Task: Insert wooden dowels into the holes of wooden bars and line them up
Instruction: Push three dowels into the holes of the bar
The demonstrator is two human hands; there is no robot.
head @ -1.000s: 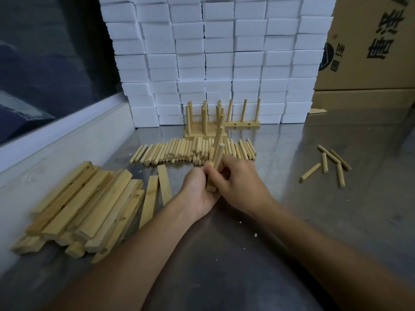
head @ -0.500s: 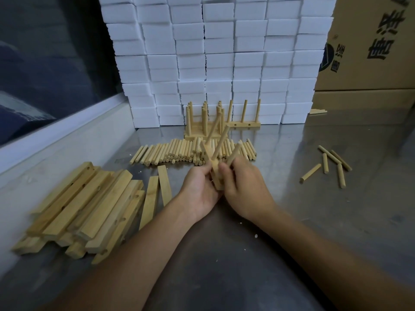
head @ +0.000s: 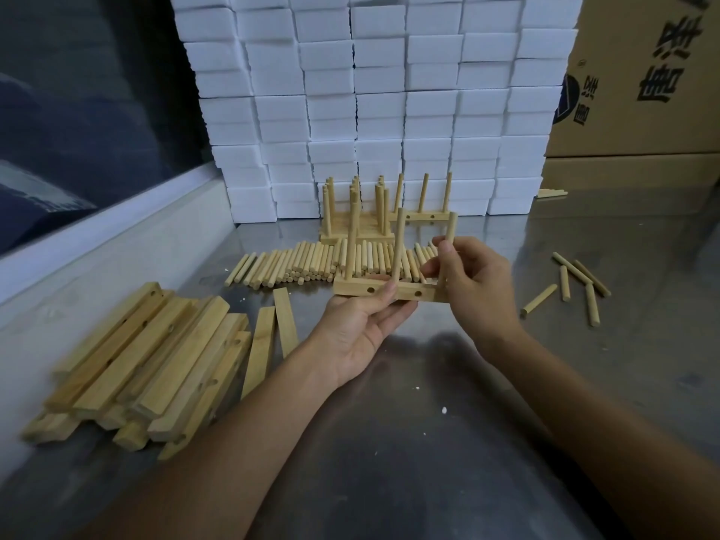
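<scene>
My left hand (head: 360, 329) holds a wooden bar (head: 356, 287) level from below, above the metal table. Three dowels stand upright in it. My right hand (head: 473, 282) pinches the rightmost dowel (head: 451, 228) near its top, at the bar's right end. A row of loose dowels (head: 296, 262) lies on the table just behind the bar. Finished bars with upright dowels (head: 360, 212) stand in a line further back, against the white blocks. A pile of bare wooden bars (head: 156, 364) lies at the left.
Several stray dowels (head: 572, 284) lie on the metal table (head: 428, 442) at the right. A wall of white foam blocks (head: 374, 103) closes the back. Cardboard boxes (head: 643, 79) stand at the back right. A raised ledge (head: 97, 243) runs along the left.
The bar was tilted on end between both hands. It has been turned level and lifted, dowels pointing up. My right hand has moved to the rightmost dowel.
</scene>
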